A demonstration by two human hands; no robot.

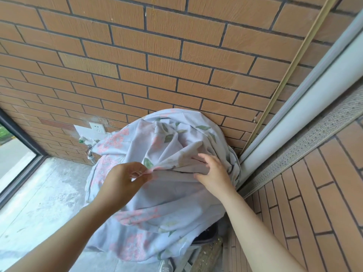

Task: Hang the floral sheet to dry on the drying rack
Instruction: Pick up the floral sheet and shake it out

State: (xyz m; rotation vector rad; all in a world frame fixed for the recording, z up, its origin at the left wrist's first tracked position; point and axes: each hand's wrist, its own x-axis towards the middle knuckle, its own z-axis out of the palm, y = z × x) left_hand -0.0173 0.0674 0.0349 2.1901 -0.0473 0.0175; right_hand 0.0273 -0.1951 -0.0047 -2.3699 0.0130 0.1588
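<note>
The floral sheet (169, 195), pale lilac with pink flowers and green leaves, hangs in a bunched mound in front of the brick wall, draped over something hidden beneath it. My left hand (122, 181) pinches a fold of the sheet between thumb and fingers at the middle. My right hand (213, 169) rests on the cloth just to the right, fingers curled over a gathered fold. No drying rack shows; whatever holds the sheet up is covered.
A brick wall (157, 65) stands straight ahead with a white socket (97, 128) and a tap (89, 148) at lower left. A white door frame (306, 107) runs diagonally on the right. A window (17, 154) is at left. A shoe (166, 266) shows on the concrete floor.
</note>
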